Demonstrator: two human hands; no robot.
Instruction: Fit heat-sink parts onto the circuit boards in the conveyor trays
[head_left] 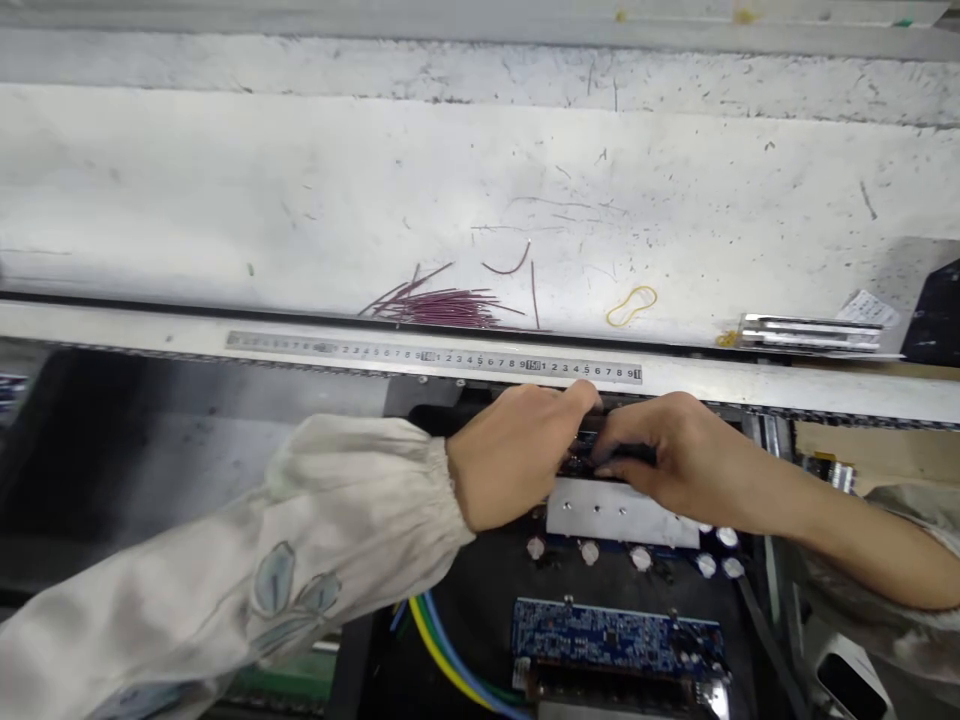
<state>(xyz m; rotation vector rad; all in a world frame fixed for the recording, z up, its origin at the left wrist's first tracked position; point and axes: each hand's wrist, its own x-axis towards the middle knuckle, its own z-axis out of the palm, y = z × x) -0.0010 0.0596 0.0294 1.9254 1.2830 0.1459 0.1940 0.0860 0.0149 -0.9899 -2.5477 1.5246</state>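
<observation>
My left hand (514, 455) reaches in from a pale sleeve, its fingers curled down at the far edge of a circuit board that carries a silver metal plate (622, 512). What its fingertips hold is hidden behind the hand. Facing it, my right hand (679, 455) has thumb and forefinger pinched close together over small dark parts (577, 460) at the plate's far side. Whatever lies in that pinch is too small to name. Round capacitors (590, 552) line the near side of the plate.
Nearer me lies a blue circuit board (619, 640), with yellow, green and blue wires (442, 650) at its left. Beyond the hands runs a metal rail with a ruler strip (450, 358). Purple wires (454, 308), a yellow rubber band (631, 306) and metal bars (814, 333) lie behind it.
</observation>
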